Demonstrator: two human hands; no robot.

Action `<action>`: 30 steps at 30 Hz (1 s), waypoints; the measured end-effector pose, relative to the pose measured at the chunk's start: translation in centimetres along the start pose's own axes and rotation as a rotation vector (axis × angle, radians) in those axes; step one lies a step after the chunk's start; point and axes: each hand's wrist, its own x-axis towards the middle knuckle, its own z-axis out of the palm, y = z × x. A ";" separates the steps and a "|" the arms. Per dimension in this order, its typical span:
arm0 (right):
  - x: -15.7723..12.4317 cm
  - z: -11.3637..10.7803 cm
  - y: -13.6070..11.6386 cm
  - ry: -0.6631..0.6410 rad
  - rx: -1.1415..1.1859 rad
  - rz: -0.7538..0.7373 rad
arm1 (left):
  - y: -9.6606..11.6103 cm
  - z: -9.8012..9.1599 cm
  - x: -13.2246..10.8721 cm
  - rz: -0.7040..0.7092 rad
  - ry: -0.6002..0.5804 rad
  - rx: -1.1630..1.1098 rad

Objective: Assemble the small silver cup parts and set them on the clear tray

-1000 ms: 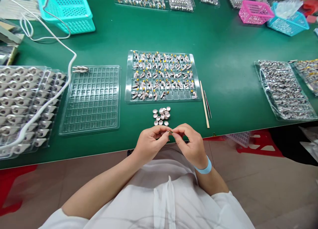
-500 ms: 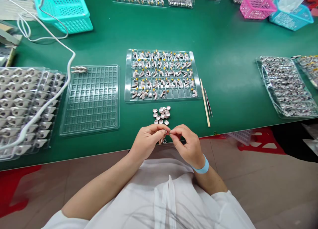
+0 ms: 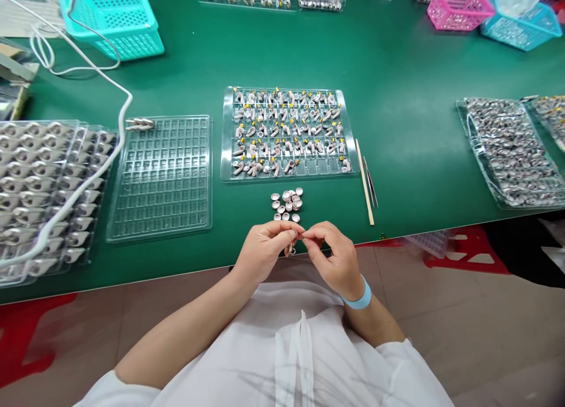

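Note:
My left hand (image 3: pixel 263 251) and my right hand (image 3: pixel 332 255) meet at the near edge of the green table (image 3: pixel 397 89), fingertips pinched together on a small part (image 3: pixel 295 236). The left hand pinches the small pale piece, whose lower end pokes out below the fingers. My right hand's thumb and forefinger are closed on its tip; what they hold is too small to name. Just beyond the hands lies a cluster of small round metal caps (image 3: pixel 286 204). Farther back is a clear tray (image 3: pixel 288 133) filled with pale earpiece-like parts with yellow tips.
An empty clear grid tray (image 3: pixel 162 177) lies at the left, stacked trays of silvery parts (image 3: pixel 48 189) and a white cable (image 3: pixel 110 142) beyond it. A wooden stick (image 3: pixel 364 182) and tweezers (image 3: pixel 371 183) lie right of the middle tray. Baskets (image 3: pixel 115 18) and more trays (image 3: pixel 507 151) ring the table.
The hands have stayed pinched together at the table's edge. The view has shifted slightly; the small piece now shows a little lower under the left fingers.

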 end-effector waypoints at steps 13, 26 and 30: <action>-0.3 0.1 -0.2 0.108 -0.036 0.023 | 0.5 0.2 -0.4 -0.026 -0.118 -0.020; 0.1 -0.2 -0.6 0.070 -0.045 0.014 | 2.5 0.2 -0.7 -0.020 -0.197 0.126; 0.0 -0.2 -0.5 0.065 -0.048 0.000 | 2.2 0.3 -0.8 -0.001 -0.171 0.151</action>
